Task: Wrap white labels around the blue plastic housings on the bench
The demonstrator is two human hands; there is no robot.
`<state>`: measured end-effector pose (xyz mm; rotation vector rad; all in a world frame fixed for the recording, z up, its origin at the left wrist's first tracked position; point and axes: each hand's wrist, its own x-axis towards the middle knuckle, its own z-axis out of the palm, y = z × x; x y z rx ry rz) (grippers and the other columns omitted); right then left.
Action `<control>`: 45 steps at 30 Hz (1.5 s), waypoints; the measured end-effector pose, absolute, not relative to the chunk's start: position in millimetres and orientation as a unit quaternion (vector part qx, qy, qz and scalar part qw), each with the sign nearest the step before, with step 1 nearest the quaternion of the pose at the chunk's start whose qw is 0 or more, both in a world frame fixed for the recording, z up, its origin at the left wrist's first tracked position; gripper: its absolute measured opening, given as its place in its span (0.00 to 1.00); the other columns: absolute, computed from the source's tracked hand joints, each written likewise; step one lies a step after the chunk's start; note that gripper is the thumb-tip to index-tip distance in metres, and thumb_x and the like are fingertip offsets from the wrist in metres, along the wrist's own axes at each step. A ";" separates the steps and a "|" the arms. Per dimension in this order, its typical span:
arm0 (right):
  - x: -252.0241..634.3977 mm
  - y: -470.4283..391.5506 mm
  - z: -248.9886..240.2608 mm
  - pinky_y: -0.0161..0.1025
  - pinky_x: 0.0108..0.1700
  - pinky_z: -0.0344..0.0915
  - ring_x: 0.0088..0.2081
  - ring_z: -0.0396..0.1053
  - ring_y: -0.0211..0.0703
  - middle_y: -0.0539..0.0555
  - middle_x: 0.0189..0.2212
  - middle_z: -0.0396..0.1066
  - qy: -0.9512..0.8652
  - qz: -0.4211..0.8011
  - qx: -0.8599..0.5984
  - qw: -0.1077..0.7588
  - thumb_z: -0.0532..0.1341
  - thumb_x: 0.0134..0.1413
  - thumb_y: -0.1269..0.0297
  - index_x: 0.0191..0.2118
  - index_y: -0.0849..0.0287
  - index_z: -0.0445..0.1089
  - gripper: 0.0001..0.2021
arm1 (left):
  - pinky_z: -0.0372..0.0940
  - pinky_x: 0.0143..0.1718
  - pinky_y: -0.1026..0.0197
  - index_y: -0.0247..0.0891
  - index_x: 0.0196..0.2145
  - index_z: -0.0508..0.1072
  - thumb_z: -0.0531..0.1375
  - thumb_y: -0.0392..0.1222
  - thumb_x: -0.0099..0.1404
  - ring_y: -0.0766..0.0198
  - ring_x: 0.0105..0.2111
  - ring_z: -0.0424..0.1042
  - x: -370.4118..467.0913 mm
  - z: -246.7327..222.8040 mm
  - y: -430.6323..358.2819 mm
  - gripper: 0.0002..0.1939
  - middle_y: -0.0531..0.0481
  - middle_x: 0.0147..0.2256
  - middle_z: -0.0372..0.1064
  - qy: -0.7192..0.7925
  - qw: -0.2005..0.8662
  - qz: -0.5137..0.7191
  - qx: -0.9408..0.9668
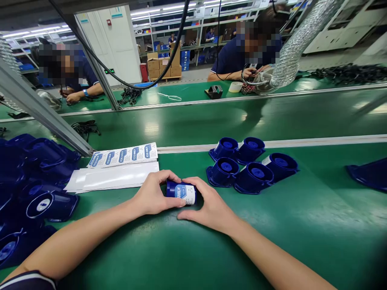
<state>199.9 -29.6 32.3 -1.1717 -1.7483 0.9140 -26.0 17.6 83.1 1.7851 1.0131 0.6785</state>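
Across a green workbench (pixel 211 257), heaped blue housings (pixel 39 161) lie well left of one labelled blue housing (pixel 184 192), with label sheets (pixel 115 177) nearer it on that side. The left hand (pixel 154 194) grasps its left end between thumb and fingers; the right hand (pixel 213 205) curves half-spread about its right end, fingers touching, thumb apart, and five standing housings (pixel 255 173) sit farther right of it. Beyond it a pale strip (pixel 302 142) edges the bench, while green surface stretches on its near side.

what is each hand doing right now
Left hand: closed, holding the blue labelled part.
Right hand: open, curved around that part's right end.
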 end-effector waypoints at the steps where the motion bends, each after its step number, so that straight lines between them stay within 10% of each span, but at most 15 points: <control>1: 195.4 -29.7 31.6 0.56 0.51 0.75 0.50 0.78 0.60 0.57 0.52 0.78 -0.693 0.340 -0.480 0.417 0.82 0.43 0.57 0.56 0.52 0.72 0.35 | 0.73 0.52 0.48 0.40 0.48 0.78 0.81 0.41 0.48 0.49 0.48 0.80 -25.4 84.0 16.9 0.30 0.46 0.46 0.81 0.418 0.473 0.275 0.725; 5: 185.1 -27.8 31.3 0.48 0.41 0.73 0.40 0.76 0.53 0.53 0.41 0.75 -0.655 0.375 -0.479 0.449 0.81 0.41 0.57 0.44 0.53 0.72 0.26 | 0.73 0.56 0.47 0.40 0.53 0.74 0.80 0.37 0.47 0.48 0.51 0.80 -22.8 85.9 12.6 0.37 0.46 0.47 0.81 0.427 0.474 0.283 0.716; 24: 187.7 -31.7 37.7 0.45 0.44 0.76 0.38 0.77 0.45 0.50 0.36 0.75 -0.511 0.554 -0.444 0.485 0.84 0.35 0.59 0.32 0.54 0.82 0.17 | 0.75 0.42 0.56 0.41 0.42 0.85 0.72 0.40 0.66 0.57 0.37 0.80 -13.8 77.3 2.4 0.07 0.47 0.37 0.84 0.383 0.406 0.361 0.747; 36: 186.8 -26.5 41.2 0.47 0.45 0.75 0.38 0.77 0.47 0.51 0.32 0.75 -0.478 0.578 -0.443 0.491 0.81 0.43 0.48 0.28 0.55 0.83 0.16 | 0.72 0.44 0.54 0.38 0.52 0.78 0.57 0.47 0.79 0.57 0.38 0.80 -13.2 54.1 -0.3 0.14 0.45 0.37 0.81 0.361 0.340 0.408 0.766; 45: 164.0 -50.3 36.4 0.52 0.45 0.72 0.45 0.75 0.58 0.57 0.45 0.75 -0.709 0.230 -0.515 0.423 0.78 0.47 0.63 0.45 0.52 0.69 0.22 | 0.71 0.46 0.53 0.39 0.58 0.74 0.52 0.54 0.82 0.56 0.42 0.76 -16.3 44.6 1.7 0.20 0.43 0.41 0.76 0.309 0.331 0.439 0.776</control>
